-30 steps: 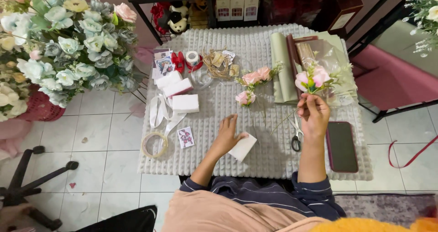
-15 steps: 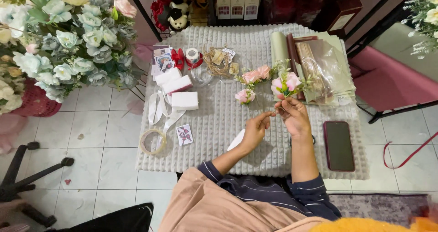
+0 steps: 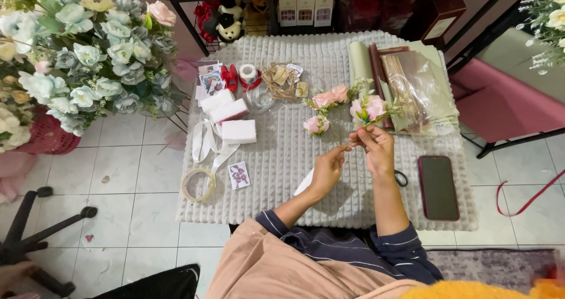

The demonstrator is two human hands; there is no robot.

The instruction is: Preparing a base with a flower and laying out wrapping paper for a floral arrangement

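Note:
My right hand (image 3: 375, 148) holds a small bunch of pink artificial flowers (image 3: 368, 108) upright by the stems, over a white textured mat (image 3: 282, 152). Beside it, my left hand (image 3: 328, 168) has its fingertips pinched at the stem bottoms, touching the right hand's fingers. A white card (image 3: 304, 184) lies partly hidden under my left hand. Loose pink flowers (image 3: 330, 97) and another small pink flower (image 3: 315, 125) lie on the mat just beyond the hands.
Black scissors (image 3: 401, 178) and a dark phone (image 3: 438, 187) lie right of my right arm. White boxes (image 3: 238, 130), white ribbon (image 3: 202, 140), a tape roll (image 3: 198, 184), rolled wrapping sheets (image 3: 406, 81) sit on the mat. A big flower arrangement (image 3: 76, 52) stands left.
My left hand left the white card and rose to meet the right hand. The right hand brought the flower bunch left and closer to me.

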